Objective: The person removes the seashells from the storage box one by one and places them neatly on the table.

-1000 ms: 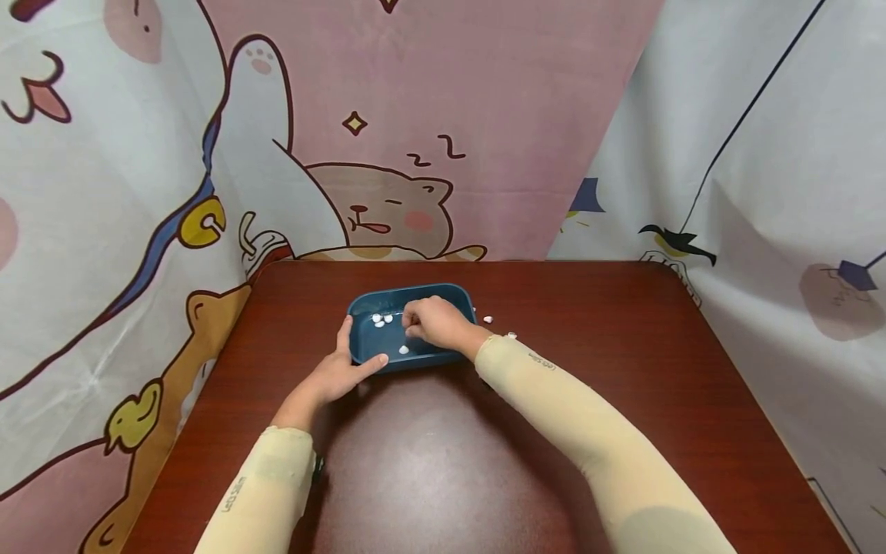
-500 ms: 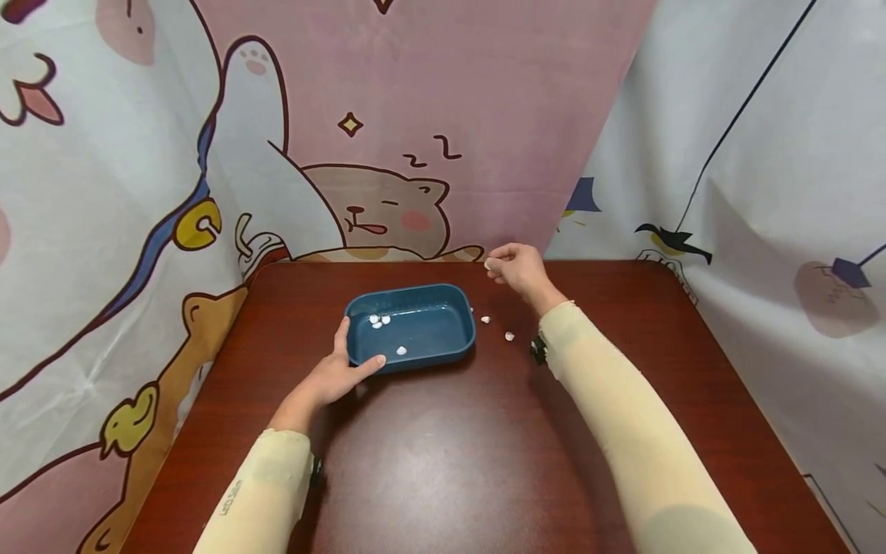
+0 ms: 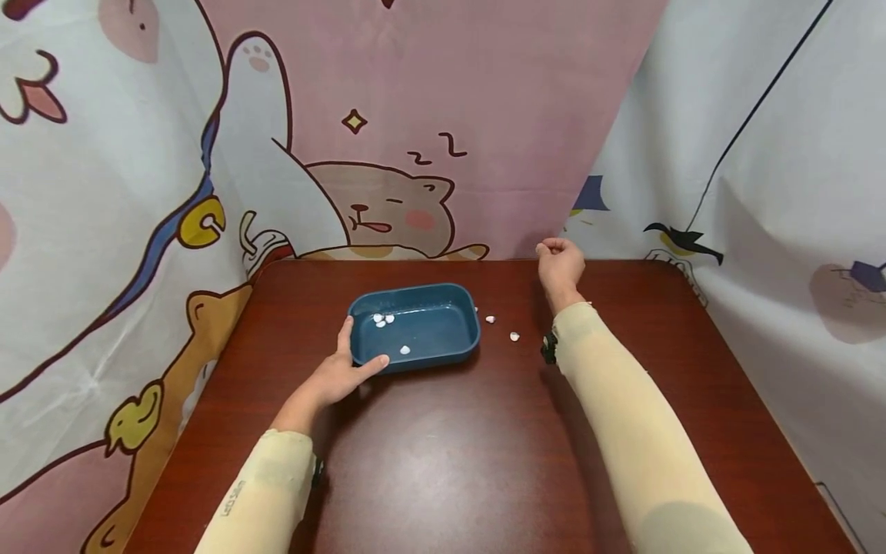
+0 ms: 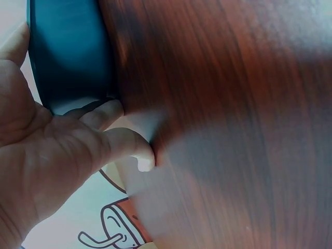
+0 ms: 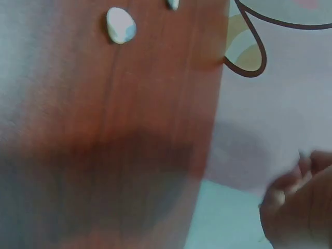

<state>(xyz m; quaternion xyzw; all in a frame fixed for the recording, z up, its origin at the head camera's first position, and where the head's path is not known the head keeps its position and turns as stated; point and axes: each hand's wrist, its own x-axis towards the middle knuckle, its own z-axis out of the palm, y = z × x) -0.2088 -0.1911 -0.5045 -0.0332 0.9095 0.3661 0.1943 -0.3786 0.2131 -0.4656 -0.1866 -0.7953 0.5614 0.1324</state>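
Note:
A blue rectangular dish (image 3: 443, 360) stands on the table. My left hand (image 3: 334, 377) holds its near left corner, thumb along the front rim and fingers at the end wall; the left wrist view shows some fingers (image 4: 129, 142) bent below it. Inside lie three small white shells (image 3: 381, 318) grouped toward the left and one shell (image 3: 404, 350) near the front wall. Beyond the table's back edge, raised to the right of the dish, my right hand (image 3: 561, 267) has its fingertips pinched together. The white shell seen there earlier is now hidden by the fingers.
To the dish's right lie a white shell (image 3: 514, 336), another shell (image 3: 490, 318) and a third shell (image 3: 475, 309) partly behind the rim. A printed cloth (image 3: 519, 154) hangs close behind the table (image 3: 429, 462) and on both sides.
My right hand has left the dish with a white shell pinched in its fingertips, moving right and back past the loose shells. My left hand and the dish have stayed in place.

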